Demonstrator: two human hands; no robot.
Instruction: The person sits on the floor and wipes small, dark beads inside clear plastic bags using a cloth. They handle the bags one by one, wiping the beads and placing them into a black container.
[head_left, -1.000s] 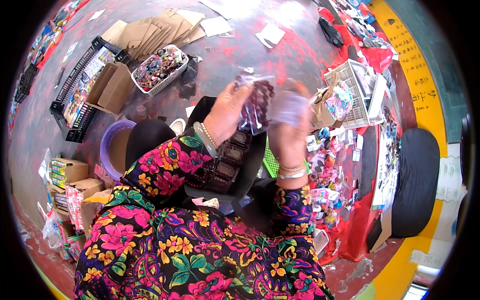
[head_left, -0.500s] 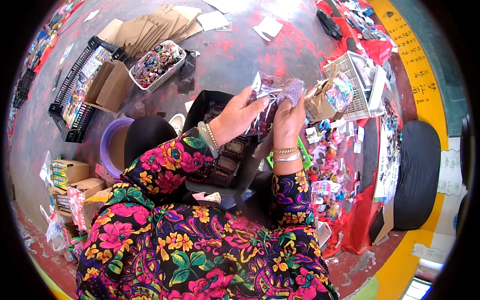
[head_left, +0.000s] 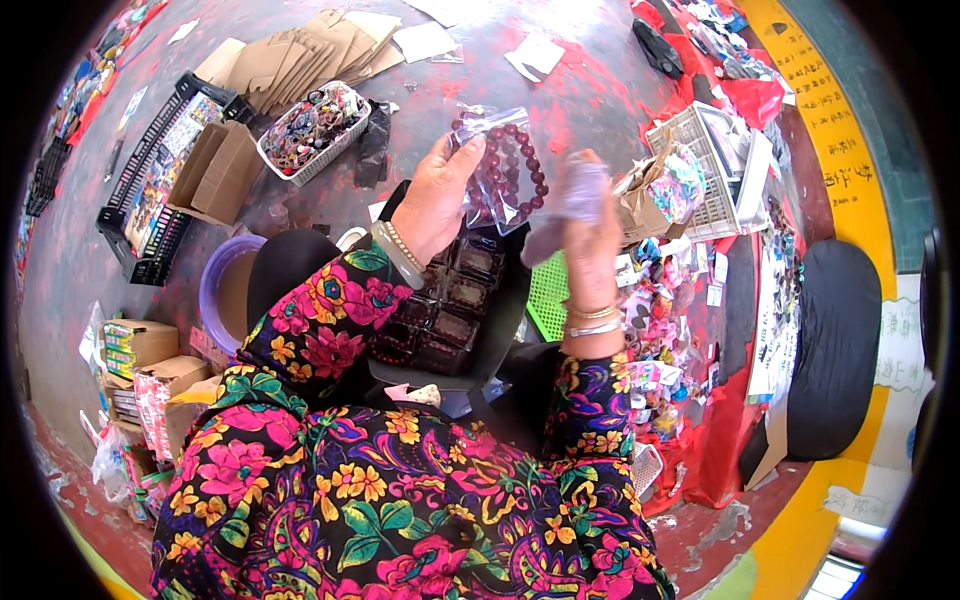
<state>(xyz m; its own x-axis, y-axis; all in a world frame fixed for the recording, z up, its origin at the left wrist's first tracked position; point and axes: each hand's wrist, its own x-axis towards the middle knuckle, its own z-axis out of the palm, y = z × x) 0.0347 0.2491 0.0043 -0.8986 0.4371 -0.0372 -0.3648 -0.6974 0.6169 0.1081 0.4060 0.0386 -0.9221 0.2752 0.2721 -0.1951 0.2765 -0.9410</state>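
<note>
My left hand (head_left: 432,208) pinches a clear plastic bag (head_left: 497,212) by its left side, fingers closed. Through the film shows a bracelet of round dark red beads (head_left: 538,178), raised above the box. To the right, clear of the bag, my right hand (head_left: 594,250) is wrapped round a greyish-purple cloth (head_left: 582,190), both smeared by motion. Part of the cloth hangs down to the left of the wrist. Below the hands stands a black box (head_left: 517,300) holding several clear-wrapped dark red packs (head_left: 447,328) in rows.
A green plastic basket (head_left: 548,300) is right of the box, beside a heap of small colourful goods (head_left: 655,340). A white basket of trinkets (head_left: 355,138), flattened cardboard (head_left: 310,50) and a black crate (head_left: 140,245) lie ahead left. A purple tub (head_left: 212,300) stands left.
My hands have moved apart. The cloth has come off the bag and shifted right and down with my right hand. My left hand has moved left with the bag, and the bracelet now shows plainly.
</note>
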